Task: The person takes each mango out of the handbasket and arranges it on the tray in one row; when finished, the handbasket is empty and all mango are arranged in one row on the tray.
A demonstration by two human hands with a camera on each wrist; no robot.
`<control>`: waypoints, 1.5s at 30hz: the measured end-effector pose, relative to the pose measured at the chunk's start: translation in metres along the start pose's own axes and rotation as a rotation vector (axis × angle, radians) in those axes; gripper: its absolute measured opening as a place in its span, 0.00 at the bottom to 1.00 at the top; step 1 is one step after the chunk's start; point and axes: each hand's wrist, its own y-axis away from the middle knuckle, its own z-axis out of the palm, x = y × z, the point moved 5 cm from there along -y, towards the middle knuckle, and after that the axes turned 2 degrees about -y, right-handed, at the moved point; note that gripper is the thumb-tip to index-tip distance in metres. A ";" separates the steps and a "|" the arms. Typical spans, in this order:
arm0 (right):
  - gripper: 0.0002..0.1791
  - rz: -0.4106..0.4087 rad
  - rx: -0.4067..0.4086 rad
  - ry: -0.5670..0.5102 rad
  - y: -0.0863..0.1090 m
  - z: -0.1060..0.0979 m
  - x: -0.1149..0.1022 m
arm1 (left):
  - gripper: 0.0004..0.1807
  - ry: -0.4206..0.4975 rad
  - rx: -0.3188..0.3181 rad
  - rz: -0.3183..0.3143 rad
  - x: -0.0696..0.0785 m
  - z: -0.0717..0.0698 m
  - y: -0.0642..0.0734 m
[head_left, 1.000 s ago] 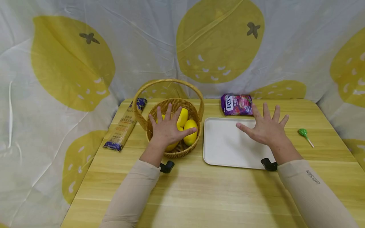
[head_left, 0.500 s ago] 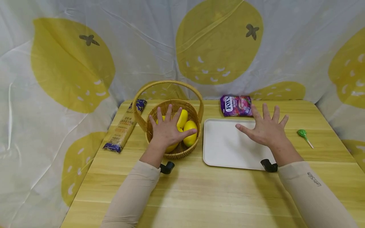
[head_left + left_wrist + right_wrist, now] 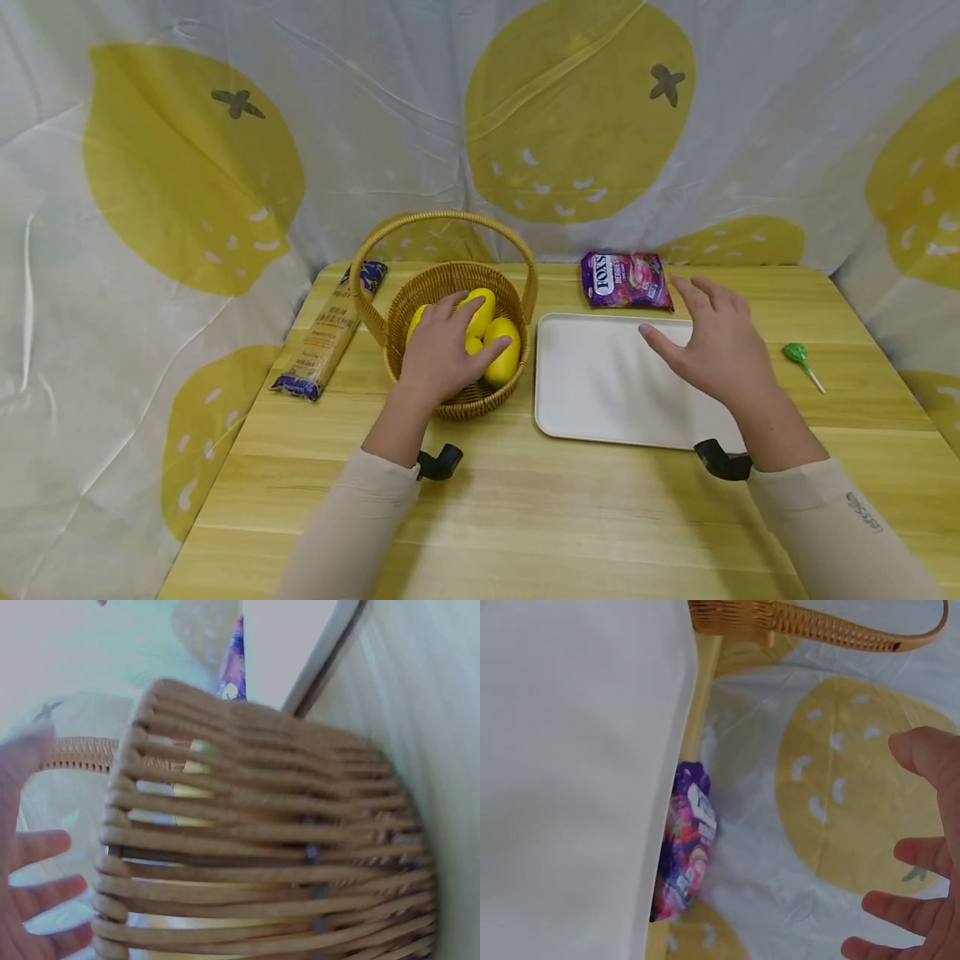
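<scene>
A wicker basket (image 3: 457,402) with a hoop handle holds yellow fruits (image 3: 505,350). My left hand (image 3: 438,350) reaches into it, the fingers bent down over one fruit and touching it, the thumb beside another. The left wrist view shows the basket wall (image 3: 262,847) close up and blurred spread fingers (image 3: 37,900). My right hand (image 3: 720,346) hovers over the right part of a white tray (image 3: 592,383), fingers relaxed and holding nothing. A purple candy bag (image 3: 626,279) lies just beyond the tray, also seen in the right wrist view as the candy bag (image 3: 686,847) past the tray (image 3: 570,750).
A long packet of noodles (image 3: 326,333) lies left of the basket. A green lollipop (image 3: 798,357) rests on the wooden table right of the tray. A lemon-print cloth hangs behind and beside the table.
My left hand has dropped into the basket and its spread fingers have bent over the fruit. My right hand's fingers have come together and relaxed as it shifted slightly right.
</scene>
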 end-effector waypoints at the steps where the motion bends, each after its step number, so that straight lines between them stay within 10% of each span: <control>1: 0.48 -0.009 0.017 -0.029 0.003 0.000 -0.002 | 0.39 0.030 0.045 0.013 0.000 -0.002 0.004; 8: 0.39 -0.140 0.044 -0.146 0.024 0.023 -0.025 | 0.19 0.240 0.456 0.002 -0.013 -0.009 0.034; 15: 0.39 -0.266 -0.006 -0.283 0.028 0.053 -0.075 | 0.12 0.480 0.815 -0.285 -0.042 0.005 0.067; 26: 0.44 -0.505 -0.121 -0.379 -0.009 0.074 -0.159 | 0.17 1.003 0.692 -0.602 -0.083 0.042 0.070; 45: 0.48 -0.624 -0.401 -0.325 -0.051 0.136 -0.201 | 0.28 1.237 0.607 -0.537 -0.095 0.059 0.062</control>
